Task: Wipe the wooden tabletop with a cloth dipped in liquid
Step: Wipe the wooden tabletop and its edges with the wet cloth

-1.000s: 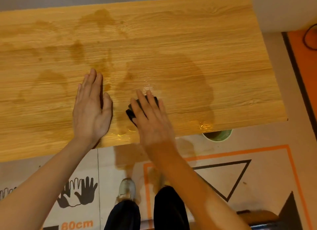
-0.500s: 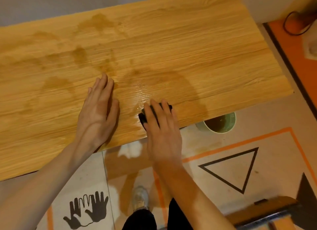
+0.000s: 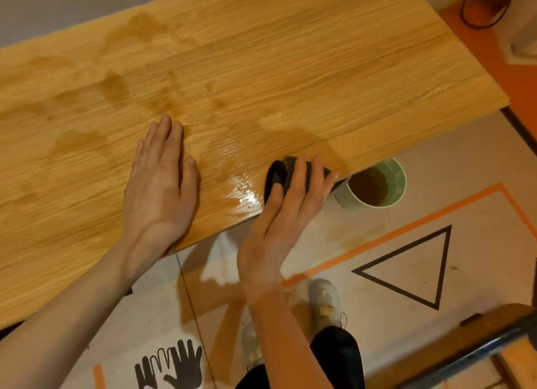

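Note:
The wooden tabletop [image 3: 290, 69] fills the upper part of the head view, with darker damp patches on its left half and a shiny wet streak near the front edge. My left hand [image 3: 161, 182] lies flat on the wood, fingers together, holding nothing. My right hand [image 3: 286, 208] grips a dark cloth [image 3: 280, 172] at the table's front edge, thumb on its left side and fingers over the top. Just right of the cloth, a pale green cup [image 3: 374, 186] of brown liquid stands on the floor below the table edge.
The floor below shows an orange tape line [image 3: 406, 229], a black triangle outline [image 3: 412, 269] and black handprint marks [image 3: 171, 365]. My shoes and dark trousers are at the bottom centre. A wooden and metal frame [image 3: 479, 345] sits bottom right, and a black cable [image 3: 482, 8] lies top right.
My right hand slid the cloth rightward along the front edge toward the cup and turned to grip it. The left hand stayed flat. The view shifted, showing more floor.

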